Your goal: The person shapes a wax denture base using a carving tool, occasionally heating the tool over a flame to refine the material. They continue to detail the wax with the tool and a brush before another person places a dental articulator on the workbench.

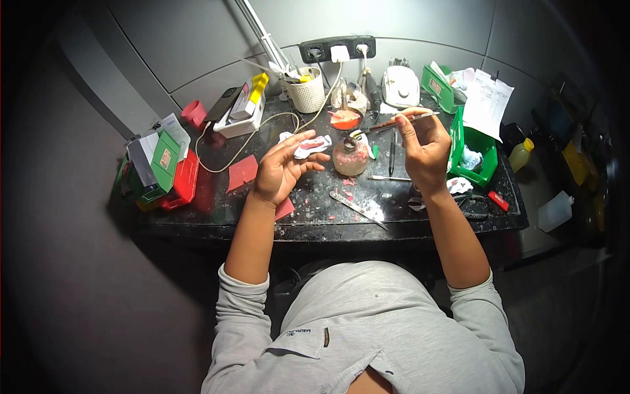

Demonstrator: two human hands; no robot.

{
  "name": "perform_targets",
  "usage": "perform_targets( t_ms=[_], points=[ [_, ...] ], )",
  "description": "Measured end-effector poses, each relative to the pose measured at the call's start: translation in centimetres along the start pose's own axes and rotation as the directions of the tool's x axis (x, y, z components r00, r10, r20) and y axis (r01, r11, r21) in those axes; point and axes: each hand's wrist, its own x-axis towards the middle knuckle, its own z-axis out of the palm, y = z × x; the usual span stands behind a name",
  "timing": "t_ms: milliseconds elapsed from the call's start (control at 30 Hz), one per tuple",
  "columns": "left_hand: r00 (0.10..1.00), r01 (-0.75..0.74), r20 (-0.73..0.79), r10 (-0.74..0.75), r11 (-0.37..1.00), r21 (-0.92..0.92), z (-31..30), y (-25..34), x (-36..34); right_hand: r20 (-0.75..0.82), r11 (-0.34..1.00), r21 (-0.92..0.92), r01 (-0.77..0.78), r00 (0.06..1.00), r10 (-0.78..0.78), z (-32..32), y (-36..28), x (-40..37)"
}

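My left hand [279, 167] holds a small white dental cast with pink wax [313, 146] between the thumb and fingers, above the bench. My right hand [428, 150] pinches a thin brown-handled wax knife [383, 126], which points left. The knife's far end is close to the top of a round glass spirit burner [350, 159]; I cannot make out whether a flame burns there. Behind the burner is a dish with orange-red wax [345, 119]. A dark pen-like tool [392, 152] and a pale-handled instrument [388, 178] lie between burner and right hand.
A scraped metal blade [358, 210] lies near the front edge among wax crumbs. Pink wax sheet [243, 173] is at left, beside a cable. Green bins [482, 161] stand right, red and green bins [186, 180] left. A tool cup [306, 92] and white device [401, 87] stand behind.
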Motion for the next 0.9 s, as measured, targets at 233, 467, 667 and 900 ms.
perform_targets(
  t_ms=[233,467,667,900],
  points=[
    [0.999,-0.006,0.040,0.001,0.993,0.119,1.1,0.2,-0.4,0.003,1.000,-0.024,0.000,1.000,0.000,-0.1,0.0,0.0],
    [0.997,-0.057,0.061,0.050,0.991,0.124,1.1,0.2,-0.3,0.009,1.000,-0.023,0.002,1.000,-0.002,0.0,-0.1,0.0],
    [0.991,-0.098,0.094,0.093,0.994,0.053,1.4,0.2,-0.5,0.009,1.000,-0.019,0.018,1.000,-0.018,0.1,-0.1,-0.1],
    [0.993,-0.115,0.011,0.114,0.986,0.123,0.9,-0.4,-0.3,0.039,0.999,-0.034,-0.009,0.999,0.010,-0.1,-0.1,-0.1]
  ],
)
